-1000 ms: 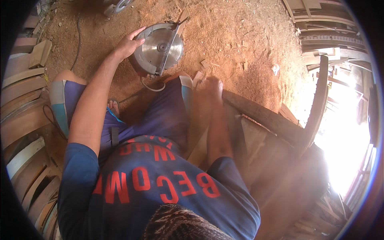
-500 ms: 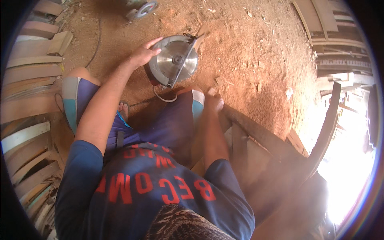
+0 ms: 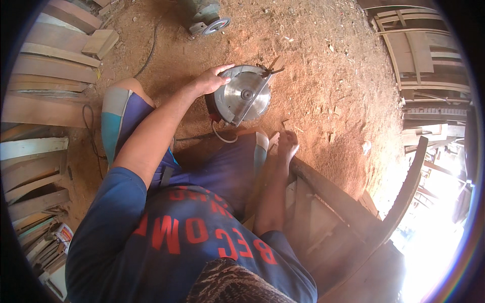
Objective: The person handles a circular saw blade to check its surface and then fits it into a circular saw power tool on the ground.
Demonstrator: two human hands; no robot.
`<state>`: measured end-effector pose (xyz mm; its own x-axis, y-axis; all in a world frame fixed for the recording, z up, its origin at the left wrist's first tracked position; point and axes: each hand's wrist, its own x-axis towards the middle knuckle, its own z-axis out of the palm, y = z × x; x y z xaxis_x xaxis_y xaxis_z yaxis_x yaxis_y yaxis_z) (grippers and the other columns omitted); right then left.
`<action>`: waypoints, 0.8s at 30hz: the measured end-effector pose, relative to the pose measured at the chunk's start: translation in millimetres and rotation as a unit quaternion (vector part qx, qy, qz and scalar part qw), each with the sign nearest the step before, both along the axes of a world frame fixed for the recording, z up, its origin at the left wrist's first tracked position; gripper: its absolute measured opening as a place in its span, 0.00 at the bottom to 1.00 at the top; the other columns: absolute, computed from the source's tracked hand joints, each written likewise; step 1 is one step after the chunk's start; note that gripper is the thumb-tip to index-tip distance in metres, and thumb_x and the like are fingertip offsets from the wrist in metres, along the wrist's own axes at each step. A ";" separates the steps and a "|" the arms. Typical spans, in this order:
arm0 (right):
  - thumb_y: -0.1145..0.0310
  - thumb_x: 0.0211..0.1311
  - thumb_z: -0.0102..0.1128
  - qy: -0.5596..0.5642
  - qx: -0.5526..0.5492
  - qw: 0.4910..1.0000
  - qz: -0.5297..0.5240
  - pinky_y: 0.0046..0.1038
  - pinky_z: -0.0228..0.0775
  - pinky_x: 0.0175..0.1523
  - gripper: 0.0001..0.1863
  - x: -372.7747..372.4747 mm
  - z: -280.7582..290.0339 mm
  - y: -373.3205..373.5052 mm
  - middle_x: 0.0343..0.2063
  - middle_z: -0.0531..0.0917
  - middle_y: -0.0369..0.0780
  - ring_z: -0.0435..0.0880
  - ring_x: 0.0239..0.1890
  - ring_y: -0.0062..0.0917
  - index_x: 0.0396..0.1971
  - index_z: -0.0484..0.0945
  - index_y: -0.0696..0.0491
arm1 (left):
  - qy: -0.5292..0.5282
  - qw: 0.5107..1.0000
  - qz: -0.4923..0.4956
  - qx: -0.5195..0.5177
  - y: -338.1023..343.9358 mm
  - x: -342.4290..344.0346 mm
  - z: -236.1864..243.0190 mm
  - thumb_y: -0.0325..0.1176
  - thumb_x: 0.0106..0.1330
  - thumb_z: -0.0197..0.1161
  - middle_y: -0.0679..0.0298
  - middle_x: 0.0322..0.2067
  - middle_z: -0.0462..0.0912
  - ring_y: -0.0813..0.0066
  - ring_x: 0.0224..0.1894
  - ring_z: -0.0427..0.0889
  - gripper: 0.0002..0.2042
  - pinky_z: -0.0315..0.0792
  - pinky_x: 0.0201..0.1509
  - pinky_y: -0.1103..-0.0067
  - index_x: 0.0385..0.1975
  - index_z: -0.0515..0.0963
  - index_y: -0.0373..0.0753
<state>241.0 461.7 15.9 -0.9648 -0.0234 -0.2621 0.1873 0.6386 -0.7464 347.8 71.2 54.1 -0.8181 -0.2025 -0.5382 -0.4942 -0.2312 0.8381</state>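
A circular saw (image 3: 251, 87) rests on the sawdust ground in front of me, the flat of its round silver blade facing up. Its base plate shows edge-on as a narrow bar across the blade. My left hand (image 3: 213, 81) grips the saw's housing at the upper left rim, thumb on top and fingers over the far edge. Beside my right knee, my right hand (image 3: 288, 145) is closed with fingers bent. A small thin dark piece sticks up from its fingertips, too small to name. A cord loop (image 3: 224, 139) hangs at the saw's near side.
Stacked planks (image 3: 45, 65) line the left side. A grey-green power tool with a round disc (image 3: 216, 26) lies farther off. Behind my right arm stands a wooden frame (image 3: 333, 197) with a curved timber (image 3: 411, 187). A dark cable (image 3: 151, 53) runs along the ground at left.
The view has shifted, so the scene sits farther right and lower. My right hand has moved out from my knee, and the thin dark piece now shows. My left hand stays on the saw.
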 end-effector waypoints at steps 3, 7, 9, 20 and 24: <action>0.71 0.60 0.68 0.103 0.043 0.989 0.100 0.32 0.79 0.44 0.11 11.8 49.0 -66.3 0.34 0.90 0.44 0.89 0.37 0.31 0.41 0.85 0.59 | 0.031 0.999 0.010 -0.018 -11.0 10.5 -25.5 0.28 0.76 0.59 0.60 0.65 0.76 0.73 0.62 0.76 0.28 0.69 0.70 0.76 0.75 0.65 0.52; 0.74 0.61 0.68 0.137 -0.016 0.960 0.244 0.34 0.79 0.48 0.09 29.7 117.9 -144.8 0.38 0.90 0.44 0.89 0.40 0.36 0.41 0.86 0.55 | 0.038 0.999 0.021 -0.016 -12.7 13.2 -39.8 0.29 0.75 0.60 0.57 0.65 0.77 0.71 0.62 0.76 0.28 0.68 0.70 0.75 0.75 0.66 0.53; 0.73 0.61 0.68 0.200 0.017 0.920 0.338 0.37 0.77 0.50 0.08 20.1 127.6 -158.4 0.37 0.89 0.43 0.87 0.42 0.38 0.40 0.87 0.53 | 0.025 0.997 -0.010 -0.074 -3.9 4.8 -21.7 0.30 0.75 0.60 0.56 0.65 0.77 0.71 0.62 0.76 0.28 0.68 0.71 0.74 0.74 0.66 0.52; 0.71 0.58 0.60 0.291 0.250 0.792 0.476 0.43 0.69 0.55 0.05 21.3 99.4 -213.2 0.35 0.86 0.39 0.82 0.47 0.36 0.29 0.85 0.50 | 0.018 0.989 -0.030 -0.145 -16.8 12.2 -15.0 0.30 0.74 0.61 0.53 0.68 0.74 0.63 0.67 0.75 0.28 0.68 0.71 0.72 0.74 0.66 0.53; 0.75 0.57 0.59 0.255 0.309 0.772 0.494 0.42 0.74 0.49 0.08 -0.5 81.8 -199.3 0.34 0.86 0.43 0.84 0.43 0.37 0.33 0.86 0.50 | 0.077 0.988 -0.047 -0.124 -14.8 -14.3 -28.5 0.25 0.72 0.62 0.58 0.67 0.76 0.68 0.66 0.74 0.29 0.67 0.71 0.73 0.73 0.68 0.49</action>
